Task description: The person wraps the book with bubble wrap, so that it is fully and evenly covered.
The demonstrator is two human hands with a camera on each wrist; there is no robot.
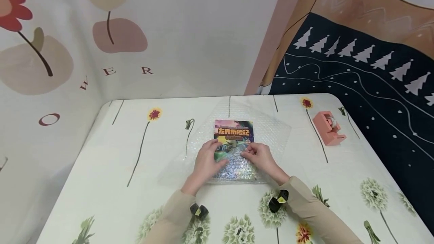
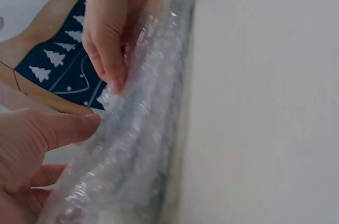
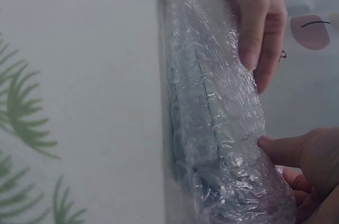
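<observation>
A colourful book [image 1: 234, 131] with large orange lettering lies on a sheet of bubble wrap [image 1: 274, 129]. Folded bubble wrap [image 3: 217, 128] covers the lower half of the cover. At the book's left side, my left hand [image 1: 205, 161] rests with its fingers extended near the edge and its thumb on the folded layer. My right hand [image 1: 261, 157] pinches the upper edge of that fold on the right, thumb against forefinger. In the left wrist view, the left thumb [image 2: 79, 128] lies along the wrap's edge, opposite the right hand [image 2: 114, 28].
A pink tape dispenser [image 1: 329, 128] stands at the table's right side. The white flower-print tablecloth [image 1: 112, 153] runs up to a printed curtain [image 1: 203, 40] at the back. Dark cloth with white trees [image 1: 379, 89] hangs beyond the right edge.
</observation>
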